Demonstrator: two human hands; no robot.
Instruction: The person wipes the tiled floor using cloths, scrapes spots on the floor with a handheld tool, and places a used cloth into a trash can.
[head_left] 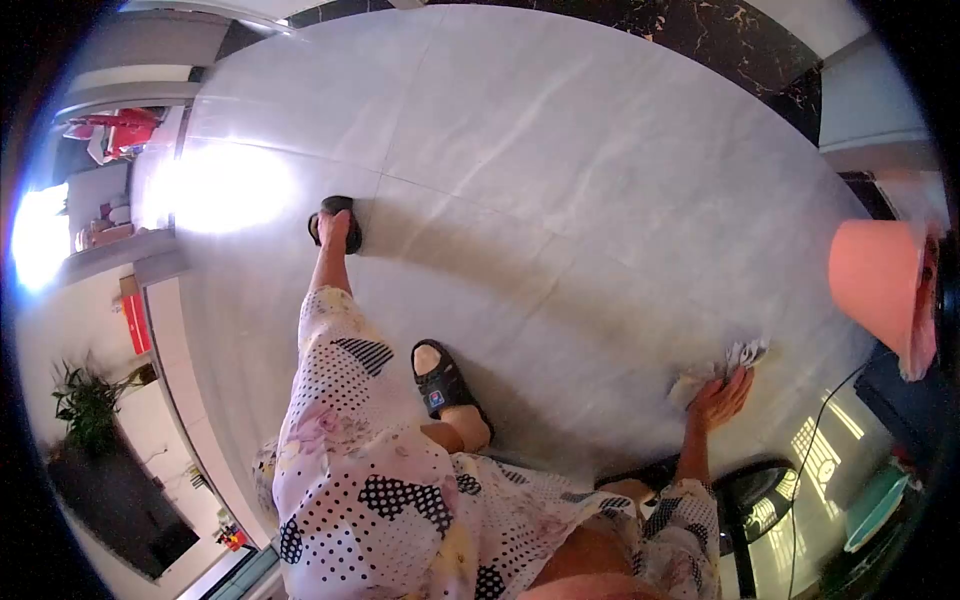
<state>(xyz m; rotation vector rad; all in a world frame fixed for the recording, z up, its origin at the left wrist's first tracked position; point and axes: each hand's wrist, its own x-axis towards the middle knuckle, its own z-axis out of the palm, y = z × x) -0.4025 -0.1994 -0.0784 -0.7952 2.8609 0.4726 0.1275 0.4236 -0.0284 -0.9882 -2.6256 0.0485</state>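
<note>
Seemingly wiped floor (560,150), grasping cloth (746,354) in right hand (719,401); couldn't tell grip of left hand (333,229); next needed steady pressure.

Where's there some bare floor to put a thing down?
The widest free patch is the pale floor, between the left hand and the dark marbled strip beyond. A smaller bare patch lies between the cloth at the right hand and the pink bucket. The picture's lower right looks crowded, by the black object and teal basin.
</note>
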